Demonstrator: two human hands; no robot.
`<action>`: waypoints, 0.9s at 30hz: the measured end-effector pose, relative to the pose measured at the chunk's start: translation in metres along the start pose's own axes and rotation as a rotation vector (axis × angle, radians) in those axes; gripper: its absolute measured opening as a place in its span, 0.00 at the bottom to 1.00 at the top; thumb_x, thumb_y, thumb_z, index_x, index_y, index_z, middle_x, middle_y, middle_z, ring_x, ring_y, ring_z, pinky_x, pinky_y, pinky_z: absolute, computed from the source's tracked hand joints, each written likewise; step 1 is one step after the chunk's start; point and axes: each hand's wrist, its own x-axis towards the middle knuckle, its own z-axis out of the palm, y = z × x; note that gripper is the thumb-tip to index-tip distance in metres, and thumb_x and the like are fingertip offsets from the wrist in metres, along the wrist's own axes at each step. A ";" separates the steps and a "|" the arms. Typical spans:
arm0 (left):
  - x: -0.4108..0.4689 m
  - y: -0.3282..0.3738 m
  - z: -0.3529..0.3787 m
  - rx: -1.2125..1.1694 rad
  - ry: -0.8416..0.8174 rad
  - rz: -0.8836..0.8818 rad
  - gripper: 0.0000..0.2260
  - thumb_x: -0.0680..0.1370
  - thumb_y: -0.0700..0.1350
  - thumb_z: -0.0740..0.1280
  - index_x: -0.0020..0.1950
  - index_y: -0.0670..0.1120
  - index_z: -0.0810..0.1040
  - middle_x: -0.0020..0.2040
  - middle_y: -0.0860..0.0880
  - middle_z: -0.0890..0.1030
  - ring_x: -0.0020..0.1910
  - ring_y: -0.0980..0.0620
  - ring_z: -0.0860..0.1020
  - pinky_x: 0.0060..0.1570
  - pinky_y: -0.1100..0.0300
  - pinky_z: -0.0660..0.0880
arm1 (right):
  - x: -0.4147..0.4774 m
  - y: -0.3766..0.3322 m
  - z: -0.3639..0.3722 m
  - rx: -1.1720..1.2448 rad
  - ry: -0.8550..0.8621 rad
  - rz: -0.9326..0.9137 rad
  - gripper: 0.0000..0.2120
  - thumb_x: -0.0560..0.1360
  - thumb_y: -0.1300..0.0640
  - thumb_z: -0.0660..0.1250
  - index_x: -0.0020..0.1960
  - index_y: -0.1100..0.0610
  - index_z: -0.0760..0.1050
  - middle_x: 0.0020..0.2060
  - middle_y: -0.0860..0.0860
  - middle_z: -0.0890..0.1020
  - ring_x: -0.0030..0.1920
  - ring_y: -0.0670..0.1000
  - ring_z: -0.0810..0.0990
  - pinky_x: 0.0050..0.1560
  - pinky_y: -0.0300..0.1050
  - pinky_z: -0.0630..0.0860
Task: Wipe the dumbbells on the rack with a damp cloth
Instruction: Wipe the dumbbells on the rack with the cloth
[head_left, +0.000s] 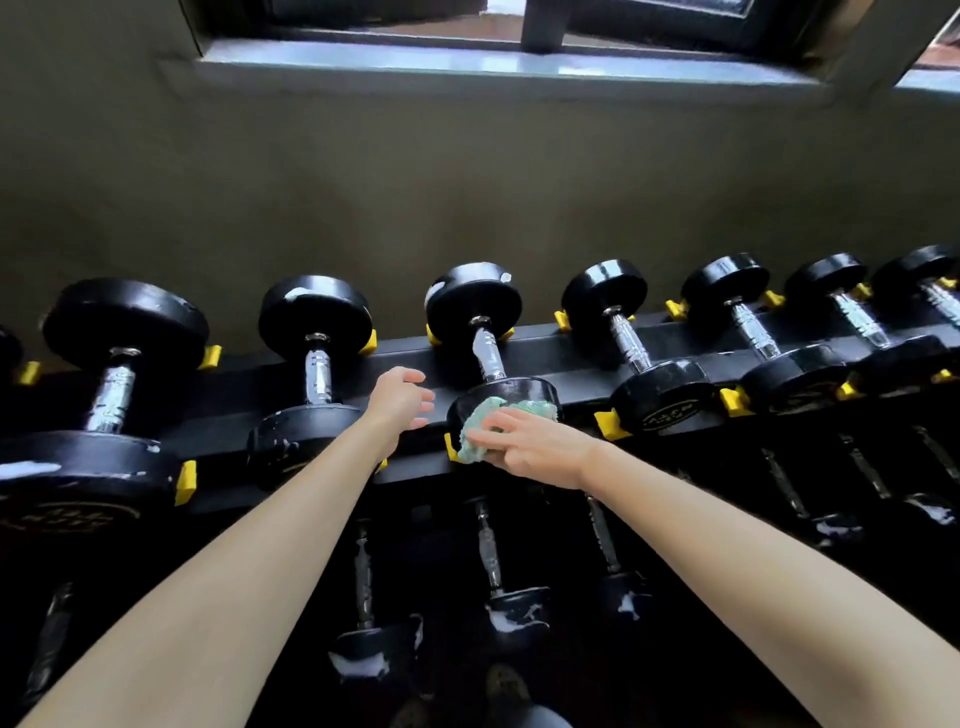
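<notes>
Head view, looking down over the rack.

The right hand is gripping a bunched pale green cloth, thumb and fingers bending lightly round it. It is pressing the cloth against the near head of the middle dumbbell on the top tier. Cloth and hand are covering most of that head's face, so I am not reading any marking there.

The left hand is hovering just left of the same dumbbell, over the front rail. Its fingers are curling loosely and holding nothing. I am unable to tell whether it is touching the rail.

The dumbbell is sitting with its chrome handle pointing away toward the wall. One yellow saddle is showing at its near end.

The lower-tier dumbbells are lying in deep shadow, with only handles and pale scuffed patches showing. The outermost top-tier dumbbells are running off both frame edges. Lettering on the neighbouring head is too blurred to read. The window is being cut off by the top edge.
</notes>
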 end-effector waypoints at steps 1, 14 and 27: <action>0.001 0.002 0.003 -0.012 0.006 -0.001 0.17 0.78 0.32 0.51 0.64 0.39 0.69 0.52 0.41 0.76 0.49 0.46 0.75 0.53 0.51 0.76 | -0.012 0.003 0.000 0.026 0.058 0.064 0.13 0.71 0.59 0.62 0.31 0.55 0.81 0.52 0.49 0.81 0.48 0.52 0.78 0.51 0.43 0.74; 0.020 0.027 0.034 -0.048 0.065 0.009 0.15 0.78 0.31 0.54 0.63 0.39 0.70 0.47 0.42 0.77 0.40 0.50 0.75 0.41 0.58 0.75 | -0.070 0.065 0.014 0.350 0.513 0.884 0.18 0.68 0.71 0.53 0.51 0.63 0.77 0.54 0.61 0.76 0.51 0.62 0.74 0.55 0.45 0.68; 0.052 0.078 0.061 -0.040 -0.231 0.189 0.09 0.74 0.42 0.71 0.52 0.46 0.77 0.46 0.47 0.81 0.47 0.51 0.80 0.52 0.54 0.78 | -0.008 0.147 0.018 2.252 0.373 0.851 0.13 0.80 0.63 0.58 0.63 0.55 0.71 0.48 0.52 0.82 0.42 0.48 0.83 0.38 0.41 0.79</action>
